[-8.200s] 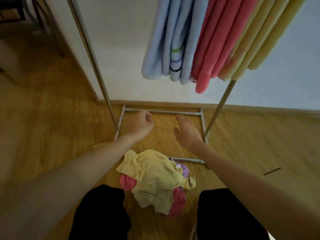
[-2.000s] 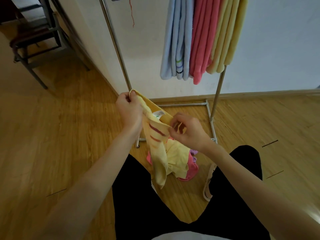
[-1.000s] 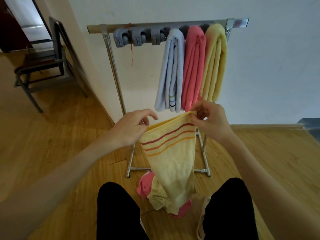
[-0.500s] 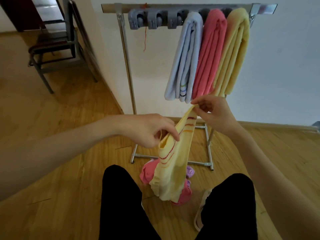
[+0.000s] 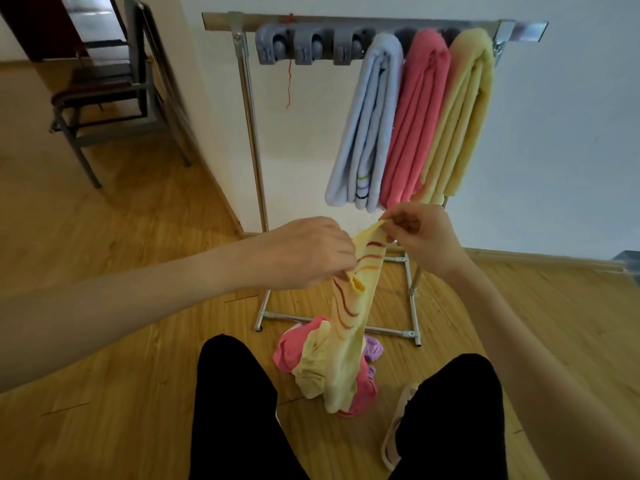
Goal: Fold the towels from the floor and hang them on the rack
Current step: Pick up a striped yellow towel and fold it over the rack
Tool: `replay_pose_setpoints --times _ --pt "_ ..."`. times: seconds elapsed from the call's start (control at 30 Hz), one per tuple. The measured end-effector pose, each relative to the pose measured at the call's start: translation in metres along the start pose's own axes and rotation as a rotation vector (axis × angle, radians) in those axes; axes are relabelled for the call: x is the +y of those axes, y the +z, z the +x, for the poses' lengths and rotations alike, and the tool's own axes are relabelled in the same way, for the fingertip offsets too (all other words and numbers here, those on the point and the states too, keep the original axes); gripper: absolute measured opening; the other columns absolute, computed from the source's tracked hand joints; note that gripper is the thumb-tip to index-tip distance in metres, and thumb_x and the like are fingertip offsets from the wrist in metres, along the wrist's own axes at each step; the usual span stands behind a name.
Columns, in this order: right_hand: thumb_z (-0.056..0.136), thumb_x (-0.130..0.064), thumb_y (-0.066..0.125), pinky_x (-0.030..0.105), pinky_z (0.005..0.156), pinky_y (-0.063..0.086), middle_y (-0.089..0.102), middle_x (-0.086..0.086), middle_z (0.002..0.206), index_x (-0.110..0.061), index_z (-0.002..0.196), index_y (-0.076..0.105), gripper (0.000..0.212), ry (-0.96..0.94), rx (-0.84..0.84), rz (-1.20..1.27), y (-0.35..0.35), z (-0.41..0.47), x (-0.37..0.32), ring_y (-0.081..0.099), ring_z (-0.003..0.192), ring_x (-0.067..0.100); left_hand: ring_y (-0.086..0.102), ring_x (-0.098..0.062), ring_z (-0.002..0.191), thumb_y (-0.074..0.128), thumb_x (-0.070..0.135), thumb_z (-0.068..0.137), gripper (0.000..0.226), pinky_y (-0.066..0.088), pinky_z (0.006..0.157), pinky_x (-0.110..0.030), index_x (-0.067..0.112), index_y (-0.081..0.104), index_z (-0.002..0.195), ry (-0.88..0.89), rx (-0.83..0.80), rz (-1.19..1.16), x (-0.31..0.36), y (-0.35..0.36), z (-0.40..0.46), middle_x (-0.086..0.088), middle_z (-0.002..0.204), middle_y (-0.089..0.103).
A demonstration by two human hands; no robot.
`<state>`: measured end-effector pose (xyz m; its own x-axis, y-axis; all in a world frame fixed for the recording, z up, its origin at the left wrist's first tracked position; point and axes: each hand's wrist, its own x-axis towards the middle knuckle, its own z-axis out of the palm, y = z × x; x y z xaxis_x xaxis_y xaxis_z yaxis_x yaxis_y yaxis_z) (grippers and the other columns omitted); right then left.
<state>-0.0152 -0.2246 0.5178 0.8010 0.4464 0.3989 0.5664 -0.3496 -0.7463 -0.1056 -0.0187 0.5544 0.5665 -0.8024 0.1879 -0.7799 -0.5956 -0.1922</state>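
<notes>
A yellow towel with red and orange stripes (image 5: 348, 327) hangs lengthwise between my hands in front of the rack. My right hand (image 5: 420, 233) pinches its top corner. My left hand (image 5: 308, 252) grips the towel's edge a little lower and to the left. Its lower end droops onto a pile of towels on the floor (image 5: 298, 355), pink, yellow and purple. The metal rack (image 5: 247, 109) carries three folded towels on its bar: light blue (image 5: 369, 126), pink (image 5: 415, 123) and yellow (image 5: 457, 123).
Three grey clips (image 5: 311, 46) sit free on the left part of the bar. A dark chair (image 5: 104, 95) stands at the back left by a wall corner. My legs in black and a sandal (image 5: 398, 427) are at the bottom. The floor is wood.
Over the last second the towel went from spread flat between my hands to gathered narrow. My left hand closed on its edge and moved close to my right hand.
</notes>
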Motion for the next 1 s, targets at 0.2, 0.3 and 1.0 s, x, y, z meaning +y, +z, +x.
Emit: replay_pose_setpoints --times 0.2,0.3,1.0 --pt "0.085 0.000 0.067 0.024 0.065 0.058 0.071 0.013 0.077 0.003 0.096 0.069 0.012 0.023 -0.037 0.160 -0.001 0.000 -0.014 0.070 0.066 0.018 0.060 -0.018 0.076 0.039 0.035 0.095 0.037 0.049 0.063 -0.032 0.012 0.069 0.096 -0.344 0.207 -0.138 -0.015 0.008 0.006 -0.001 0.081 0.067" --pt "0.085 -0.001 0.067 0.022 0.065 0.057 0.072 0.014 0.081 0.004 0.097 0.069 0.013 0.004 -0.042 0.189 0.000 0.000 -0.020 0.070 0.068 0.017 0.057 -0.015 0.073 0.041 0.037 0.095 0.037 0.048 0.060 -0.031 0.013 0.069 0.092 -0.420 0.273 -0.162 -0.014 0.015 0.012 0.000 0.078 0.066" --pt "0.082 0.000 0.069 0.022 0.070 0.053 0.068 0.000 0.086 -0.004 0.100 0.067 0.019 -0.103 0.149 0.216 0.008 -0.005 -0.029 0.062 0.075 0.009 0.053 -0.009 0.070 0.061 0.040 0.088 0.028 0.044 0.062 -0.022 0.014 0.072 0.089 -0.648 0.577 -0.232 -0.004 0.008 0.026 0.003 0.076 0.065"
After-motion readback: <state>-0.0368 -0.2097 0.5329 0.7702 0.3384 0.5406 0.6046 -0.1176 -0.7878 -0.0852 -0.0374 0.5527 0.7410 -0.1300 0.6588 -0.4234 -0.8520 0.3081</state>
